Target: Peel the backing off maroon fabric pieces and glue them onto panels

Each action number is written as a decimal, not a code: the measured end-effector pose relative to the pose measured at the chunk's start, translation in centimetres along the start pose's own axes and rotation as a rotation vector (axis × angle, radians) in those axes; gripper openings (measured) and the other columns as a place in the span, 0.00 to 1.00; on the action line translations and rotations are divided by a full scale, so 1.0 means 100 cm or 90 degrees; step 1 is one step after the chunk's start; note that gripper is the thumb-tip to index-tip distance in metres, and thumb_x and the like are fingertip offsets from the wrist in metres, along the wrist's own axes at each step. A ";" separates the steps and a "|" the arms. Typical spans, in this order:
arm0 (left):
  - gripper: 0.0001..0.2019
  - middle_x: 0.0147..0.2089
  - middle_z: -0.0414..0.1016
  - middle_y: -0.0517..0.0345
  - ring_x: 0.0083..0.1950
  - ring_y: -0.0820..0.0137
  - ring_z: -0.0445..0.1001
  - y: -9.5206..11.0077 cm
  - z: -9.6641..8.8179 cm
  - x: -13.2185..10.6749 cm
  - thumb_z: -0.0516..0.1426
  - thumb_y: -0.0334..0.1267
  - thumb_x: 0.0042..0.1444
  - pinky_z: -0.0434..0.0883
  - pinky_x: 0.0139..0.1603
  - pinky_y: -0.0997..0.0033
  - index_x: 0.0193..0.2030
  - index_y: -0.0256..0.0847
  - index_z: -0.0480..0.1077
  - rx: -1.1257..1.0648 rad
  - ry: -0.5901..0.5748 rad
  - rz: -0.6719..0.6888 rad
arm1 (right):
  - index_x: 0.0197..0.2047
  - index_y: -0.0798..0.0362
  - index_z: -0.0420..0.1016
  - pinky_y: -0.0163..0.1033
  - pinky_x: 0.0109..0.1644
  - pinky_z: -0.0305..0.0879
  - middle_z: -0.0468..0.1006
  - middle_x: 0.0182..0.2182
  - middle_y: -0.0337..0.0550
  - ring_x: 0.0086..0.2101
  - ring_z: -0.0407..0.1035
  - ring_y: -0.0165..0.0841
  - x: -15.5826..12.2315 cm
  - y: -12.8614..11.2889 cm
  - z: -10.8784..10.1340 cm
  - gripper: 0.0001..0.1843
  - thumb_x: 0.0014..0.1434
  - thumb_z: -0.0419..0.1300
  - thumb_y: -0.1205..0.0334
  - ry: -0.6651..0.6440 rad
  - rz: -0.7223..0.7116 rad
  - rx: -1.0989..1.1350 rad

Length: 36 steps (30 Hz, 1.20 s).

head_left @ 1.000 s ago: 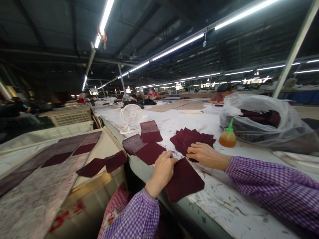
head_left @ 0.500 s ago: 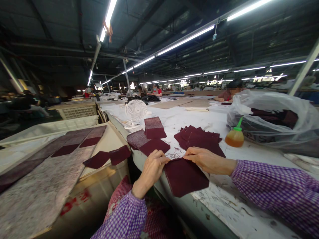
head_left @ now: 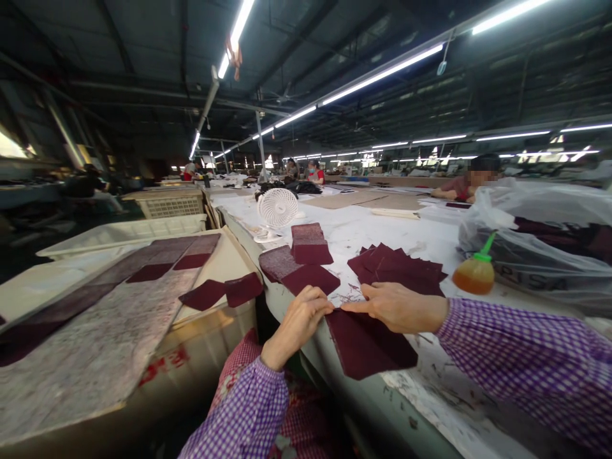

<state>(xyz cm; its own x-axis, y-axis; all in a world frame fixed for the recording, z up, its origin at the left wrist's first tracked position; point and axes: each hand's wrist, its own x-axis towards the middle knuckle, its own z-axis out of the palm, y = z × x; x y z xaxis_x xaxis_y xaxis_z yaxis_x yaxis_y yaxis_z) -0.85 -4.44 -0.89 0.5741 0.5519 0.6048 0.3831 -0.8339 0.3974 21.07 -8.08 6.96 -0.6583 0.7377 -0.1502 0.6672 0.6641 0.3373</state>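
Note:
A maroon fabric piece (head_left: 370, 344) hangs partly over the near edge of the white table, its top edge folded. My left hand (head_left: 303, 319) pinches its upper left corner. My right hand (head_left: 401, 308) is closed at the same top edge, with the index finger stretched along the fold close to the left fingertips. Just behind my right hand lies a fanned pile of maroon fabric pieces (head_left: 396, 268). More maroon pieces (head_left: 310, 278), some with a greyish backing, overlap on the table beyond my left hand.
A small white fan (head_left: 277, 208) stands behind the pieces. To the right are a squeeze bottle (head_left: 474, 271) of amber liquid and a clear plastic bag (head_left: 530, 255) with dark cloth. On the left, a board (head_left: 109, 357) carrying maroon strips rests over a cream bin (head_left: 191, 357). A co-worker (head_left: 471, 178) sits across the table.
The view has turned a little left, so everything appears shifted right. My right index finger has straightened and slid along the fold toward my left hand, which keeps its pinch.

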 end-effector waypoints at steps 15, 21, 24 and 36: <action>0.09 0.44 0.73 0.54 0.48 0.64 0.68 -0.012 -0.022 -0.002 0.58 0.36 0.55 0.66 0.51 0.61 0.43 0.40 0.71 0.013 0.050 -0.120 | 0.54 0.50 0.67 0.40 0.42 0.62 0.71 0.37 0.45 0.38 0.66 0.36 0.019 0.005 0.016 0.20 0.57 0.57 0.59 0.098 0.066 0.236; 0.07 0.44 0.75 0.55 0.48 0.66 0.69 -0.018 -0.022 -0.008 0.55 0.32 0.57 0.66 0.51 0.64 0.42 0.40 0.71 0.028 0.012 -0.093 | 0.40 0.56 0.69 0.34 0.33 0.60 0.72 0.29 0.39 0.29 0.65 0.29 0.024 0.030 0.022 0.10 0.58 0.53 0.61 0.050 0.012 0.500; 0.06 0.43 0.75 0.55 0.47 0.67 0.70 -0.018 -0.024 -0.007 0.53 0.31 0.59 0.67 0.50 0.65 0.38 0.40 0.72 0.036 0.016 -0.076 | 0.40 0.55 0.69 0.35 0.33 0.62 0.73 0.29 0.41 0.29 0.66 0.31 0.012 0.066 0.025 0.11 0.58 0.52 0.59 0.081 0.072 0.493; 0.09 0.40 0.75 0.55 0.43 0.68 0.70 -0.022 -0.018 0.003 0.52 0.33 0.60 0.67 0.47 0.68 0.36 0.38 0.75 0.127 0.022 -0.090 | 0.47 0.52 0.75 0.38 0.50 0.61 0.75 0.45 0.50 0.46 0.69 0.37 0.101 0.070 -0.001 0.16 0.62 0.49 0.64 0.136 0.165 0.059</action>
<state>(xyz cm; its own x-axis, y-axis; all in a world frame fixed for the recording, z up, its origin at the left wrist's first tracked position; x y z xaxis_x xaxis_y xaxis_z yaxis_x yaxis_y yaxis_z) -2.80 -2.45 -0.31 0.4805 0.6599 0.5776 0.5953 -0.7291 0.3377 19.05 3.99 7.86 -0.5150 0.8472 0.1304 0.8437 0.4740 0.2522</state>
